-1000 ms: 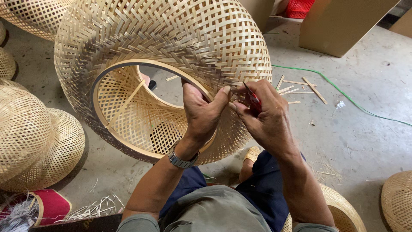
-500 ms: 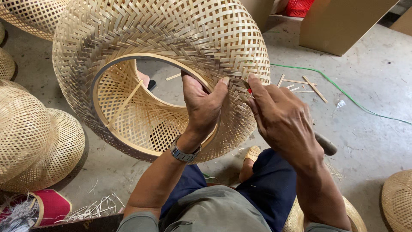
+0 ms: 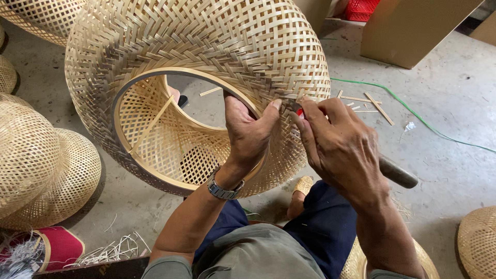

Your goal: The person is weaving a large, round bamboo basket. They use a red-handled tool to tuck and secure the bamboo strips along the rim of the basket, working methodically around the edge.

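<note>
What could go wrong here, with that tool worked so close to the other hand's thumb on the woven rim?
The tool in the right hand has its tip right beside the left hand thumb at the ring of the woven bamboo shade; a slip could nick the thumb. Prying might also snap a thin strip. The shade rests tilted, steadied only by that left hand, so it could roll.

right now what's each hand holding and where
Left hand grips the woven basket by its ring rim, thumb outside. Right hand holds a tool by its dark handle, tip at the weave.
</note>
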